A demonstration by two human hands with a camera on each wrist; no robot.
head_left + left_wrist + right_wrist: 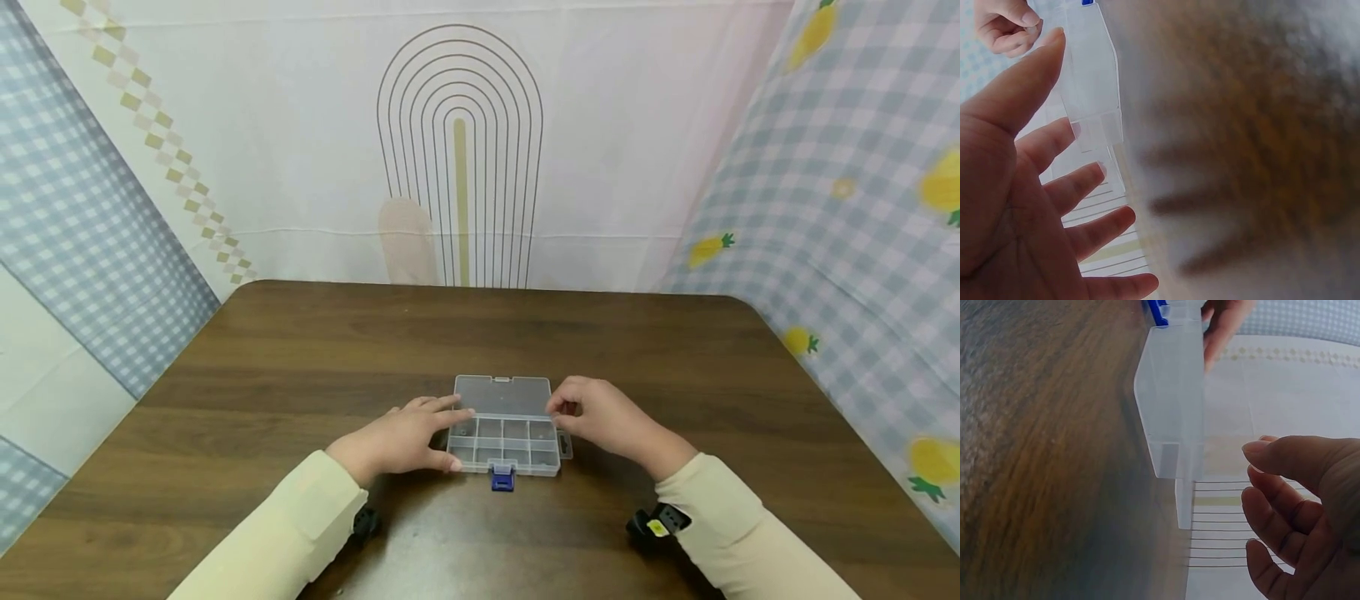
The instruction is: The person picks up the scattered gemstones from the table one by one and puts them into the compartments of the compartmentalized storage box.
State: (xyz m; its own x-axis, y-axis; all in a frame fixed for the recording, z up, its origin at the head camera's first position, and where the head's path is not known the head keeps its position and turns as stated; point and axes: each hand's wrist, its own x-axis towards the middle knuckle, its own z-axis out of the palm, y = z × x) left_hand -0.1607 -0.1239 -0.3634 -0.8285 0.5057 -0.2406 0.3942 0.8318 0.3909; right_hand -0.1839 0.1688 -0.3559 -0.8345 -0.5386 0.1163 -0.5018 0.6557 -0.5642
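Note:
A clear plastic compartment box [516,444] lies on the wooden table with its lid [501,394] folded open to the far side. Its blue latch [502,479] hangs at the near edge. My left hand [412,433] is spread along the box's left side, thumb at the near left corner and fingertips on the rim and by the lid. Over the right end of the hinge is my right hand [600,414], thumb and forefinger pinched together. A tiny pale piece [1033,28] shows at these fingertips in the left wrist view, its kind too small to tell.
The brown table [337,333] stretches behind and to both sides of the box. A clear hanging tab [565,445] sticks out from the box's right end. Patterned cloth [300,125] hangs at the back and sides. Black wrist straps [660,523] sit below the cuffs.

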